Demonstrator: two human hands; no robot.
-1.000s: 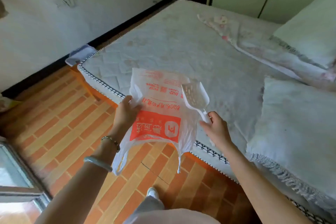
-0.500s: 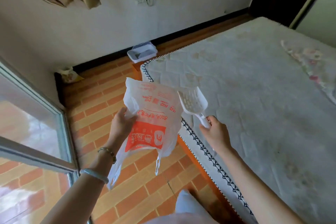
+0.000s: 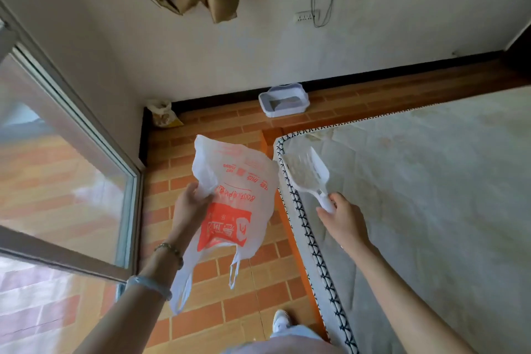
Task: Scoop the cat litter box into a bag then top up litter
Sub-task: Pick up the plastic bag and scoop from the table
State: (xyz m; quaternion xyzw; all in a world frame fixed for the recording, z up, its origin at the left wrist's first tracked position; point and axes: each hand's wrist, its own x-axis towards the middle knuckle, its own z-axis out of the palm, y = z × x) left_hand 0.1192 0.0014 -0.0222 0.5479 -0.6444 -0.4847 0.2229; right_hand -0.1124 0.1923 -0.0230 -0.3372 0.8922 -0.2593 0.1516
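Left hand [image 3: 189, 207]: fingers curled on the edge of one white plastic bag [image 3: 238, 195] with red print. The bag hangs limp and flat, to the right of and below that grip, and its two handle loops dangle under the wrist. Can't tell if anything is in it.

Right hand [image 3: 344, 221]: fist closed on the handle of one white slotted scoop [image 3: 306, 174]. The pan sticks up and forward from the grip, just right of the bag; the handle end is hidden in the fist.

One litter box [image 3: 284, 100] on the brick floor [image 3: 201, 307] by the wall, well ahead of both hands. Greyish fill shows inside, most of it behind the rim. One small sack [image 3: 162, 116] in the corner, forward-left of the left grip, contents unclear.

Mattress [image 3: 431, 195] under and right of the right hand. Two bracelets [image 3: 169, 251] on the left wrist. One shoe [image 3: 281, 319] at the bottom edge, partly cut off.
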